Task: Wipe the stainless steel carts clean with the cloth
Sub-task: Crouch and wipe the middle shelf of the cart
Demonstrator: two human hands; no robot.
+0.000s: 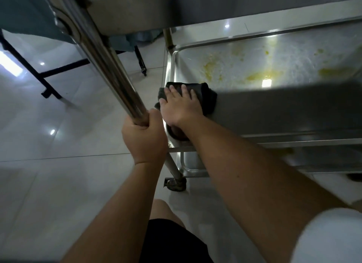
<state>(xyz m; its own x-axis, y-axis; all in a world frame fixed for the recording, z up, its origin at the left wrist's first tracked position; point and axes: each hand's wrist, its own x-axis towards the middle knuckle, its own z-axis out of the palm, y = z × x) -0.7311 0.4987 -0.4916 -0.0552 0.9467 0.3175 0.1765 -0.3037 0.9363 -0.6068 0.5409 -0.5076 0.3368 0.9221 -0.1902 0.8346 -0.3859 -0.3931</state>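
A stainless steel cart fills the right side, seen from above. Its middle shelf [274,105] is smeared with yellow stains [260,76] and white residue. A dark folded cloth [207,98] lies at the shelf's near left corner. My right hand [179,105] presses flat on the cloth with straight, spread fingers. My left hand [145,139] grips the cart's upright steel post [105,60], fingers curled round it. The top shelf's underside [137,9] hangs above.
A caster wheel [176,183] stands under the cart's near left leg, with a lower shelf [195,168] behind it. A black metal frame [45,74] under teal fabric stands on the glossy tiled floor at the left. My knee [162,209] is below.
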